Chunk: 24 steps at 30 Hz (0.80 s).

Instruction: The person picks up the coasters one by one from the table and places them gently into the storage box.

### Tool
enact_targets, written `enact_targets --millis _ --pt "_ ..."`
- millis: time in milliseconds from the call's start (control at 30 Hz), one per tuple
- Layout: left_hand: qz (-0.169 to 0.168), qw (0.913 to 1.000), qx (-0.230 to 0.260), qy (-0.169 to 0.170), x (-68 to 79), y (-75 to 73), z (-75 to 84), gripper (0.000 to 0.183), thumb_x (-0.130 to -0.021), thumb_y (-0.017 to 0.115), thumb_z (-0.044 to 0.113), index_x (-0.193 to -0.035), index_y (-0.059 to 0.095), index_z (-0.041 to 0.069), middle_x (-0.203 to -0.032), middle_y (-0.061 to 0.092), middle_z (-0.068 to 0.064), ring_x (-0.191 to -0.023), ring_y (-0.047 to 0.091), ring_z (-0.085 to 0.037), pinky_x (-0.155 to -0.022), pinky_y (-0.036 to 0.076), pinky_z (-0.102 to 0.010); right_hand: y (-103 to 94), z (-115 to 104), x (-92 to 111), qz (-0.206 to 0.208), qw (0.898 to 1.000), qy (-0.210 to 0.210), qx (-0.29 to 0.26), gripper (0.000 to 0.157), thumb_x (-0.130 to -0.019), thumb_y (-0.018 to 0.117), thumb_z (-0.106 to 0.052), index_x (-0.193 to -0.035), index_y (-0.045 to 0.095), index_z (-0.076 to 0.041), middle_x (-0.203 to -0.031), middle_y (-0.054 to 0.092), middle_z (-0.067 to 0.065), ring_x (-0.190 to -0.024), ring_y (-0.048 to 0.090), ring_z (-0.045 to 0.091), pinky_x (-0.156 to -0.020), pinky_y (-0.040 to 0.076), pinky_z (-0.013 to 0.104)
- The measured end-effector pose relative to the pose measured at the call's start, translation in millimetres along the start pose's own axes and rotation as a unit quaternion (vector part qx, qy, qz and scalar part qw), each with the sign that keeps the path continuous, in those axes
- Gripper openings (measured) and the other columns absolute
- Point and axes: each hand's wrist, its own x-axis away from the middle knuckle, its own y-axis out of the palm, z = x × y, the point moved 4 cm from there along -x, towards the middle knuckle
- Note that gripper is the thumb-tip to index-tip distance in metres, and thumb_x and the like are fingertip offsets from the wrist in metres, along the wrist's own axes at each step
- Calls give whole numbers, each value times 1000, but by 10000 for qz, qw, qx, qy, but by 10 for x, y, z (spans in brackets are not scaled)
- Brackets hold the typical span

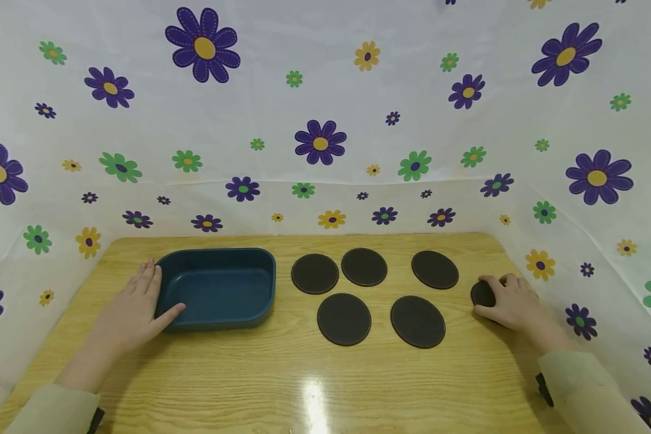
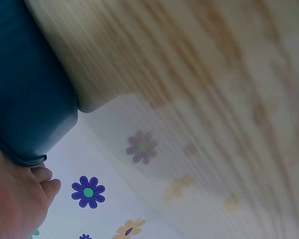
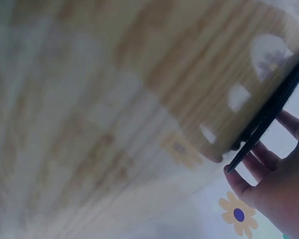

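Note:
A dark blue rectangular tray (image 1: 217,325) with rounded corners stands on the left of the table. My left hand (image 1: 130,310) lies along its left side, fingers straight against the outer wall and thumb reaching over the rim. The left wrist view shows that hand (image 2: 15,199) touching the tray (image 2: 35,84). At the far right, my right hand (image 1: 512,304) grips a round black coaster (image 1: 481,294) by its edges, covering part of it. Seen edge-on in the right wrist view, the coaster (image 3: 266,119) sits between thumb and fingers.
Several black coasters lie flat between tray and right hand, among them one beside the tray (image 1: 314,273), a near one (image 1: 418,321) and a far-right one (image 1: 435,269). Flower-printed white cloth (image 1: 271,120) encloses the back and sides of the wooden table (image 1: 239,380).

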Motion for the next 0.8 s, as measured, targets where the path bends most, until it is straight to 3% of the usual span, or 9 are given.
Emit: enact_targets --millis 100,433,600,800 --pt "-38 10000 -63 -20 2 -6 23 109 -105 51 65 -161 13 -20 -170 10 -41 -160 13 -57 -127 24 -69 -6 7 -13 -11 10000 33 -10 82 -88 73 -55 -146 49 -2 -124 48 44 -110 48 58 -82 48 69" --pt "-105 9999 -14 123 5 -10 87 99 -109 47 59 -162 14 -18 -171 10 -39 -161 14 -55 -131 18 -65 -129 -92 -82 112 9999 -28 -66 79 -87 73 -51 -145 50 -3 -125 47 43 -113 45 59 -82 46 68" --pt "-127 9998 -52 140 11 -14 111 108 -105 51 65 -161 14 -19 -171 9 -40 -161 14 -55 -129 22 -67 -198 -208 -150 214 9995 -213 54 79 -87 74 -51 -145 52 -2 -123 50 41 -112 48 57 -83 47 66" --pt "-75 9999 -61 141 24 -6 122 109 -104 52 65 -161 15 -20 -171 9 -40 -161 13 -56 -131 19 -66 -294 -371 -237 389 9974 -513 332 78 -86 73 -51 -145 55 -3 -120 54 38 -102 52 50 -78 50 58"
